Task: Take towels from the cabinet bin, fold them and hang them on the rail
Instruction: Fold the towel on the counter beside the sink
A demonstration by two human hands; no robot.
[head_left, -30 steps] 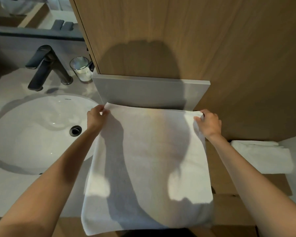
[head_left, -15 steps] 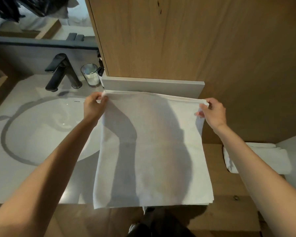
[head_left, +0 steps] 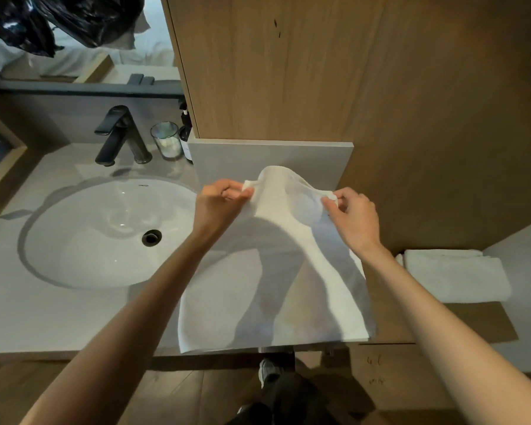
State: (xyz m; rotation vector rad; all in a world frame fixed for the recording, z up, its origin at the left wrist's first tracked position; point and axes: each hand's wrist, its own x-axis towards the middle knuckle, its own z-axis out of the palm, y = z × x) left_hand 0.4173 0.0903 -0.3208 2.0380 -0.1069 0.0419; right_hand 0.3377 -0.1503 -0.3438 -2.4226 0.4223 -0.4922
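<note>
Item: towel (head_left: pixel 288 271), white, plain, thin cloth, one piece, opened out. Grey shadows of both forearms cross its face.

Position: held up in front of the grey panel (head_left: pixel 270 161) below the wooden cabinet (head_left: pixel 350 72), just right of the sink (head_left: pixel 98 234). Whether its lower part touches the counter (head_left: pixel 59 317) cannot be told.

Hold: left hand (head_left: pixel 218 207) pinches the upper left corner between thumb and curled fingers. Right hand (head_left: pixel 354 220) pinches the upper right corner the same way. The hands are close together, so the top edge is slack and bulges up in a rounded hump between them.

Orientation: long axis runs from the hands down toward the person. The sheet widens below the hands. The lower edge lies roughly level, over the counter's front edge in this view.

Also present: a folded white towel (head_left: pixel 454 276) on the wooden ledge at right, apart from the held one; a black faucet (head_left: pixel 120 136), a glass (head_left: pixel 166 141) and a dark bottle (head_left: pixel 186 139) behind the sink.
</note>
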